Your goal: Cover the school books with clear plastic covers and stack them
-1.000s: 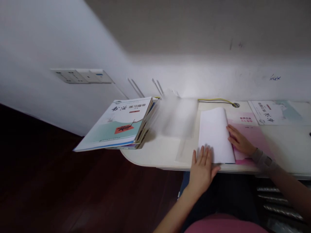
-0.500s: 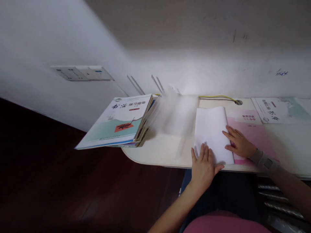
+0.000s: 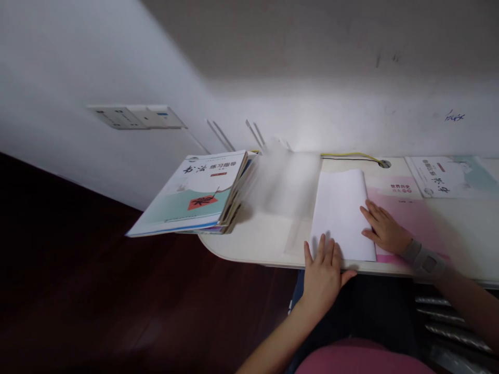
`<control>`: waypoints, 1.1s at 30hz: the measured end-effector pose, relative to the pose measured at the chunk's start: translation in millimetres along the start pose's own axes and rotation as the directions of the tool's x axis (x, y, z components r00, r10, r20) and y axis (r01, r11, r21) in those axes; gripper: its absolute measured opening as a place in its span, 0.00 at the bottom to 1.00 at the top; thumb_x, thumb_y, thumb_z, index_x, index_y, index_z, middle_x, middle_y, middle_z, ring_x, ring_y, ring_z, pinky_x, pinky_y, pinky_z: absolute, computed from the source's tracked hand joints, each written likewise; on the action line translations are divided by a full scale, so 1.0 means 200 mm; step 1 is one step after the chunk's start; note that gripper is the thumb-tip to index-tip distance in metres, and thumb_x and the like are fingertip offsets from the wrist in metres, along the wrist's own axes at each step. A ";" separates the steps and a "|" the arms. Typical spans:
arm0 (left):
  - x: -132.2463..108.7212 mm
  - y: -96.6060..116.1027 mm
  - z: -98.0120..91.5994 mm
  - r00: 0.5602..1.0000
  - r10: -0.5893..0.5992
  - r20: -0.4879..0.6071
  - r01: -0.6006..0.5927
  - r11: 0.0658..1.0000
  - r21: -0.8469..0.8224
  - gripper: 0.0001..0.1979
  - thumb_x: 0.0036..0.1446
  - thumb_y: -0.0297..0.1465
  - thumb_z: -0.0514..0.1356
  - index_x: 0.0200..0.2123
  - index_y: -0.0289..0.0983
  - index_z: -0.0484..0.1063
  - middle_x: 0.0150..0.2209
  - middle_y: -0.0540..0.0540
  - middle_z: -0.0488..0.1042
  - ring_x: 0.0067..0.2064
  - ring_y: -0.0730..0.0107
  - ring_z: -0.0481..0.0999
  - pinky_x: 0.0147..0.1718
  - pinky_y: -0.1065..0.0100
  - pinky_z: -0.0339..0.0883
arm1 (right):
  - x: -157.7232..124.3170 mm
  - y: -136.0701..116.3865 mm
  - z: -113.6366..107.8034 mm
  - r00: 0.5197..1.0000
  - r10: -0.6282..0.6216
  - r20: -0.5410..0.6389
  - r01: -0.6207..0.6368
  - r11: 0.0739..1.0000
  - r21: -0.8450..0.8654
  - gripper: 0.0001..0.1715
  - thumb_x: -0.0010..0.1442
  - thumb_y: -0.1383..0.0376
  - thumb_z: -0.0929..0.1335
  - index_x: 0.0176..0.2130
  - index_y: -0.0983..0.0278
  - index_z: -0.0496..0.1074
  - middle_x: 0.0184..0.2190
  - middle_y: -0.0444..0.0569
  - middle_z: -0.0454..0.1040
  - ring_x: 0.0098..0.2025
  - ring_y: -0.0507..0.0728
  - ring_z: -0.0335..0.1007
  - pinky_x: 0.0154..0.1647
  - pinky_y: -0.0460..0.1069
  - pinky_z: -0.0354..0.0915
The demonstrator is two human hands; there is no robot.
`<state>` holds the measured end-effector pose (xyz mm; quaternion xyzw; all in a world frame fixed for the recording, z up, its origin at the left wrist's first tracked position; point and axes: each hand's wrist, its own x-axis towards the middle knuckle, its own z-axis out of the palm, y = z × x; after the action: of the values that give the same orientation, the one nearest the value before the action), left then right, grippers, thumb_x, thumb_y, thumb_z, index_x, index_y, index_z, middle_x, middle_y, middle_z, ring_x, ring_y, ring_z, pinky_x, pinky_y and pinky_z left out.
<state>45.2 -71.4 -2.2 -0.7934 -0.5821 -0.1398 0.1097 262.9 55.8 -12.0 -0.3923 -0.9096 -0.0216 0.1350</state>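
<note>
A white sheet of paper [image 3: 343,208] lies on the desk, over the left part of a pink book [image 3: 413,223]. My left hand [image 3: 323,272] rests on the paper's near left corner, fingers spread and thumb out along the desk edge. Against the paper's right edge lies my right hand [image 3: 385,228], its fingers extended, with the palm over the pink book and a grey band on the wrist. Left of the paper is a clear plastic cover [image 3: 296,182], partly see-through and crumpled at its far end.
A stack of books [image 3: 191,192] overhangs the rounded left end of the white desk [image 3: 249,244]. Another book [image 3: 448,176] lies at the back right. A yellow cable [image 3: 346,155] runs to a round hole [image 3: 384,164]. Wall sockets [image 3: 138,117] are at left.
My left hand has slid slightly left and down along the paper, which now looks flatter and wider at its left side. My right hand stays at the right edge. The view has shifted a little.
</note>
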 end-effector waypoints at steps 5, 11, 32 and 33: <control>-0.02 0.01 -0.02 0.999 -0.019 0.049 0.019 1.000 0.008 0.32 0.58 0.52 0.47 0.52 0.33 0.68 0.56 0.35 0.67 0.63 0.47 0.56 0.58 0.35 0.40 | 0.00 0.00 -0.01 0.998 -0.060 0.027 0.060 0.998 0.015 0.38 0.65 0.52 0.56 0.66 0.68 0.43 0.66 0.63 0.45 0.67 0.64 0.40 0.61 0.62 0.50; -0.04 -0.01 -0.04 0.997 -0.061 0.054 0.060 0.998 0.011 0.31 0.57 0.50 0.50 0.52 0.33 0.68 0.55 0.34 0.68 0.63 0.45 0.54 0.57 0.33 0.41 | 0.00 -0.02 -0.02 0.996 -0.087 0.035 0.088 0.996 -0.013 0.38 0.65 0.53 0.56 0.66 0.69 0.40 0.65 0.64 0.45 0.67 0.64 0.38 0.61 0.63 0.49; 0.29 0.13 0.20 0.992 -0.098 0.074 0.100 0.995 -0.025 0.42 0.55 0.55 0.48 0.58 0.25 0.59 0.59 0.23 0.58 0.62 0.36 0.54 0.54 0.37 0.50 | -0.01 0.00 0.05 0.999 -0.029 -0.021 0.028 0.999 -0.027 0.40 0.65 0.53 0.56 0.66 0.71 0.38 0.63 0.64 0.52 0.66 0.64 0.44 0.61 0.62 0.50; 0.29 0.12 0.20 0.992 -0.099 0.073 0.101 0.995 -0.023 0.42 0.55 0.55 0.48 0.58 0.25 0.60 0.59 0.22 0.58 0.62 0.36 0.54 0.55 0.38 0.50 | -0.01 0.00 0.05 0.999 -0.028 -0.024 0.027 0.999 -0.026 0.40 0.65 0.53 0.56 0.66 0.71 0.38 0.63 0.64 0.52 0.65 0.64 0.45 0.61 0.62 0.50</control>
<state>88.4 -14.3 -19.2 -0.7692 -0.6227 -0.1241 0.0710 262.3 55.8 -21.3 -0.3811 -0.9128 -0.0402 0.1409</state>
